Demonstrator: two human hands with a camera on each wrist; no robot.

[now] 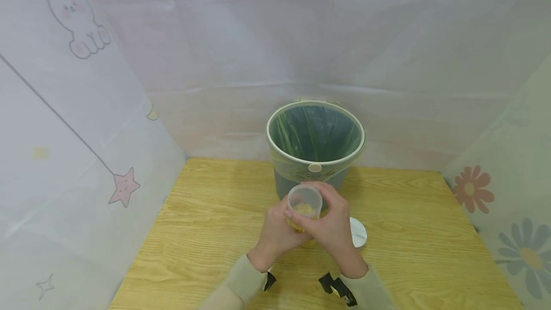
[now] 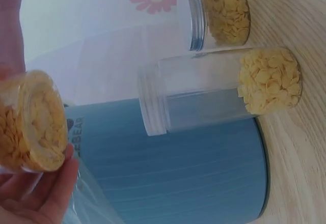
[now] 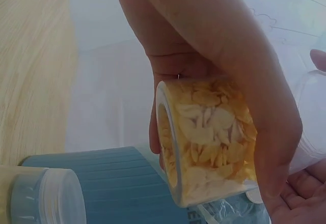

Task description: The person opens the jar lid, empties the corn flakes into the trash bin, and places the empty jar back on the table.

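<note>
Both hands are on one clear jar (image 1: 317, 203) of pale yellow flakes, held above the table. My left hand (image 1: 277, 228) grips its lower body. Higher up, my right hand (image 1: 333, 221) holds the round translucent top between thumb and fingers; whether that top is a lid or an open rim, I cannot tell. In the left wrist view, a tall clear jar (image 2: 204, 96) with a translucent lid stands part-filled with flakes. Next to it is a shorter jar (image 2: 226, 15) with a silver lid, whose top (image 1: 358, 232) shows right of my hands in the head view.
A blue-grey bin (image 1: 284, 183) with a pale rim and a translucent liner stands behind my hands, at the back of the wooden table (image 1: 215, 214). Printed cloth walls (image 1: 241, 123) enclose the table at the back and both sides.
</note>
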